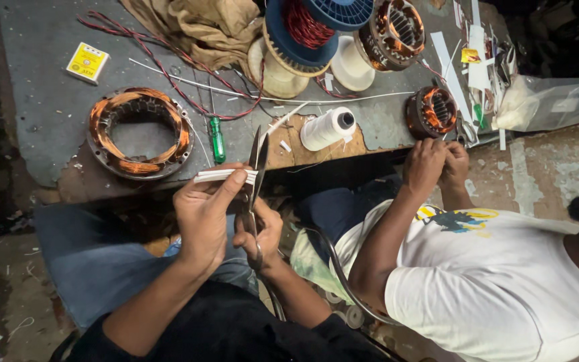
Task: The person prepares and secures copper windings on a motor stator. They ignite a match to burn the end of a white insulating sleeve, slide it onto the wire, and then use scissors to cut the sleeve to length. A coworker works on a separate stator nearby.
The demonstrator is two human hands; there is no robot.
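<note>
1. The left hand (202, 214), at centre frame, pinches a bundle of thin white strips (226, 175) between thumb and fingers; the bundle's long axis runs roughly left to right across the frame, and its right end meets the scissors (258, 164)
2. The right hand (261, 234), just right of and below the left, is closed through the scissor handles; the blades point up the frame, crossing the strips' end nearly at right angles and seemingly a little parted, though how far is hard to tell
3. So the strips lie up and left of the right hand, with the blades at their tip
4. Above the hands on the grey worktop (41, 74) sit a copper-wound stator ring (139, 133) at left, a green screwdriver (217, 139) and a white thread spool (328, 128)
5. At right, another person's hands (435, 164) work near a smaller stator (431, 111), well apart from the scissors
</note>
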